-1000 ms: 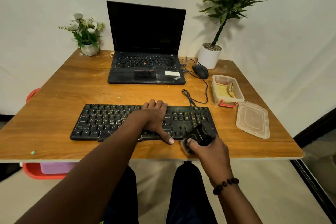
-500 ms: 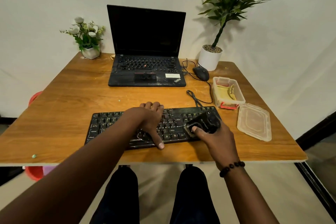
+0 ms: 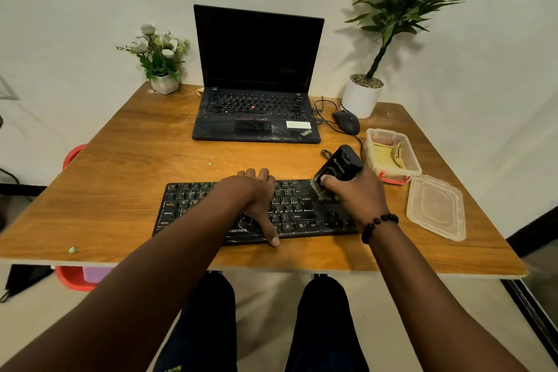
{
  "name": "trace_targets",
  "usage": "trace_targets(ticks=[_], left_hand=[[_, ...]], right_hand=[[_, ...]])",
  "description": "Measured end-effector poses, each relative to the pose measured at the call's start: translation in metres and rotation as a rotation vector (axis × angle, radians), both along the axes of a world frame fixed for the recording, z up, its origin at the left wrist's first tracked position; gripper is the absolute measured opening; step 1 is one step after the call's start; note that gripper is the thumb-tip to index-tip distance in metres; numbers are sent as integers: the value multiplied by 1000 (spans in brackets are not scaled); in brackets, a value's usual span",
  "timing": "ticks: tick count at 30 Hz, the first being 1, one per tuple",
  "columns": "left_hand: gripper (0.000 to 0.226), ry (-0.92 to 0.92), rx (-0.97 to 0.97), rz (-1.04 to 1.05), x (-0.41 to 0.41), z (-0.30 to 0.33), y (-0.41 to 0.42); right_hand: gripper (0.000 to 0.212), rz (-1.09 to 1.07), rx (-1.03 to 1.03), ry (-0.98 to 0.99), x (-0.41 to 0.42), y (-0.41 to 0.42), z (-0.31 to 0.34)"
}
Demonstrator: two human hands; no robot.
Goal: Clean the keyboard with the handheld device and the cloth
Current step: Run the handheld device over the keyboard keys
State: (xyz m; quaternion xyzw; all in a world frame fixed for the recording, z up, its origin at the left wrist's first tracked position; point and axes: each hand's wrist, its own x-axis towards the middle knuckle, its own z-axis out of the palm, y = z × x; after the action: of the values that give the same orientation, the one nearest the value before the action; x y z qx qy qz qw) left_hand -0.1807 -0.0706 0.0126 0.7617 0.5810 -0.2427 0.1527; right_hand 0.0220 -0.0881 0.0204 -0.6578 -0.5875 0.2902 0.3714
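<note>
Gripping handheld device (image 3: 340, 167) in right hand (image 3: 359, 193), left hand (image 3: 256, 196) flat on keyboard (image 3: 302, 211), cloth (image 3: 388, 154) inside open container (image 3: 415, 166)

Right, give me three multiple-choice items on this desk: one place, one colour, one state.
1. Where does the yellow cloth lie?
A. in the open plastic box
B. on the laptop
C. on the keyboard

2. What colour is the mouse?
A. white
B. black
C. red

3. What does the right hand do?
A. rests flat
B. lifts the lid
C. holds the handheld device

A: the cloth sits inside the box walls.
B: it is dark beside the white pot.
C: its fingers wrap the device over the keyboard.
</note>
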Motion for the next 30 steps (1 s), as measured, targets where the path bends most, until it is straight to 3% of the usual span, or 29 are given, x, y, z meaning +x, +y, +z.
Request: trace_targets(ticks=[17,21,24,30], left_hand=[[145,-51,6,-17,-11,-11,6],[144,-49,3,-12,-9,-9,6],[143,-52,1,-7,-8,-8,4],[144,-56,-2,1,-10,-11,5]], right_hand=[[34,82,-91,-413,-29,30,-4],[32,240,-236,-292,-21,5,-1],[37,125,-123,-174,-18,9,0],[35,110,8,-330,-38,16,-3]])
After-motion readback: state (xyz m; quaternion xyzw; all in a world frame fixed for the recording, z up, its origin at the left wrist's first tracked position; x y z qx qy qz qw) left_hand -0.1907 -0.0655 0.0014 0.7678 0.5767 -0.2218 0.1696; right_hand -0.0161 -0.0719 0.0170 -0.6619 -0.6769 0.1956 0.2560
